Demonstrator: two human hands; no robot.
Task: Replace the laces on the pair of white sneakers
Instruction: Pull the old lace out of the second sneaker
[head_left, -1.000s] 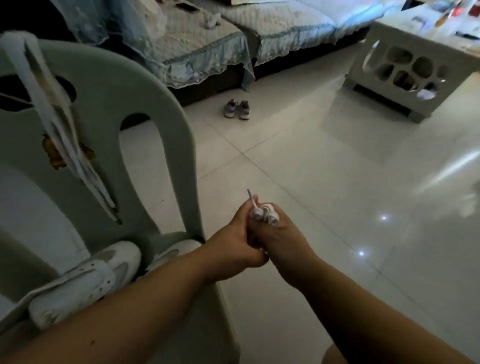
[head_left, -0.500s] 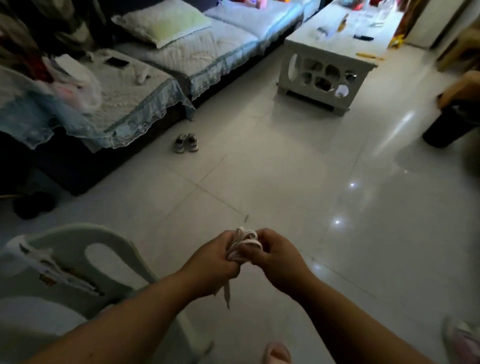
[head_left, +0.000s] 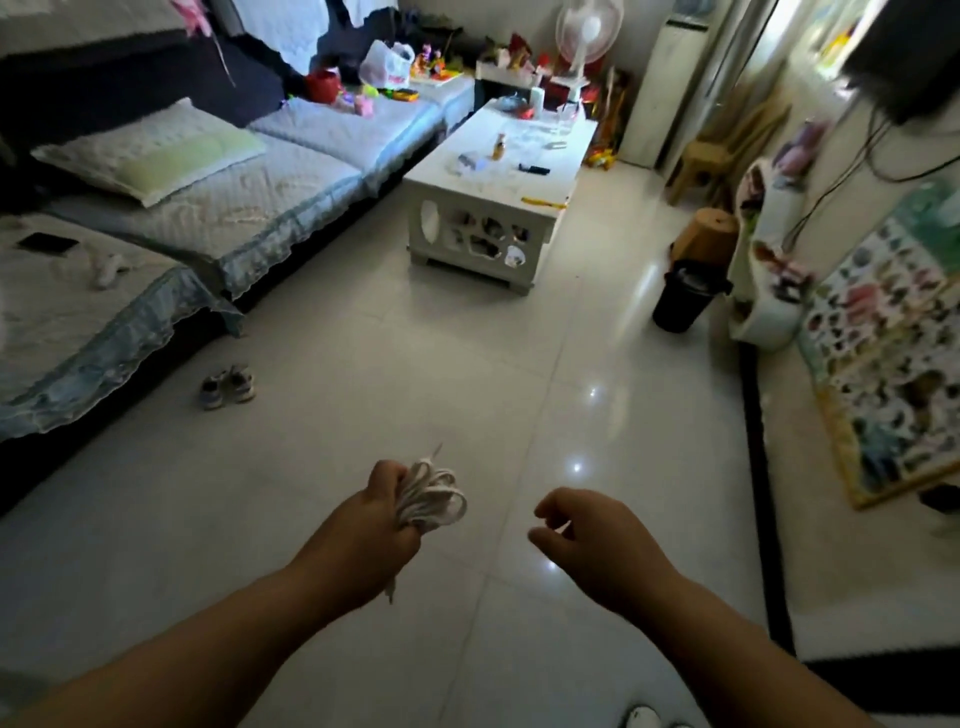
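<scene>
At the very bottom edge a white rounded object (head_left: 643, 717) poked into view; whether it was one of the sneakers could not be told, and no white sneaker showed plainly anywhere. Just beyond it the two bare forearms reached forward over the pale glossy tiled floor (head_left: 519, 395). The left hand (head_left: 382, 512) was clenched round a coiled bundle of flat white shoelace (head_left: 434, 499), the loops bulging out on its thumb side, one tip sticking up past the knuckles and another tail dangling under the wrist. The right hand (head_left: 582, 530), well apart from it, held nothing, its fingers loosely curled and relaxed. This looked like the carrying stage, a lace gathered up to be laid down or fetched to the shoes; old or new could not be told. To do it well, the dangling tail wanted tucking into the coil by the free hand so nothing snagged or unwound, and the bundle wanted setting down apart from the other laces. Farther off a small pair of grey children's trainers (head_left: 227, 385) sat by a long sofa under pale quilted covers (head_left: 249, 208), and beyond stood a white low table with cut-out sides (head_left: 457, 208) and a black round bin (head_left: 685, 304).
</scene>
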